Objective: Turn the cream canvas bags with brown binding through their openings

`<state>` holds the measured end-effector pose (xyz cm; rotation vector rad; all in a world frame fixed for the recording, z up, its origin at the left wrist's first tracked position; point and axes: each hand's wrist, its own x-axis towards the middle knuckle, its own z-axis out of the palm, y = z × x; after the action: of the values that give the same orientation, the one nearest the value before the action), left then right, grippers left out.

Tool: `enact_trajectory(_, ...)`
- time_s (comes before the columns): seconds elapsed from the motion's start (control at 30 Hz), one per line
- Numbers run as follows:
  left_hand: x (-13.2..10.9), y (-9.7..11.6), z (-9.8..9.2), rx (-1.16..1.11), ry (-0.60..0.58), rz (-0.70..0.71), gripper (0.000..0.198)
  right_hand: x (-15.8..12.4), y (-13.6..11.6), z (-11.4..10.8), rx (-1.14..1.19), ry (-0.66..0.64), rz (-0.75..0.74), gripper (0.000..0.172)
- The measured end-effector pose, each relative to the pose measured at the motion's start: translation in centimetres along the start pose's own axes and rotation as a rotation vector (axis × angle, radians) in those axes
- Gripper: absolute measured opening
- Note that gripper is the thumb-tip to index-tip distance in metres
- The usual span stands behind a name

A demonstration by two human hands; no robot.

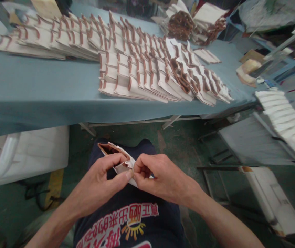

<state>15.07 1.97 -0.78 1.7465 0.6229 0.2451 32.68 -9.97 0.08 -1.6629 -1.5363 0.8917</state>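
Note:
Above my lap I hold a folded white piece with a brown inner side [118, 148], perhaps leather or lined cloth; its exact kind I cannot tell. My left hand [108, 175] grips it from the left, thumb on the near side and index finger bent over the upper part. My right hand [155, 172] pinches its edge with thumb and curled fingers, right beside the left thumb tip. Whatever lies between the pinched fingertips is hidden. The far end of the piece gapes and shows brown inside.
Ahead stands a table with a blue-grey cover [39, 82]. Overlapping rows of similar white and brown pieces [142, 74] lie on it, with bundled stacks [180, 26] behind. A white bin [44, 148] is at left. On the right are a metal-framed stand [245, 134] and white strips [284, 113].

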Motion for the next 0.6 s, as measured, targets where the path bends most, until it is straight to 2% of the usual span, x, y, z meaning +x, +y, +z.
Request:
enact_trajectory(0.4, 0.06, -0.29, -0.17, -0.054, -0.008, -0.043, 0.021, 0.50, 0.35, -0.46, 0.054, -0.068, 0.068, 0.015)
enact_trajectory(0.6, 0.09, -0.57, -0.07, -0.067, 0.022, -0.038, 0.019, 0.58, 0.03, -0.41, 0.060, -0.030, 0.090, 0.013)
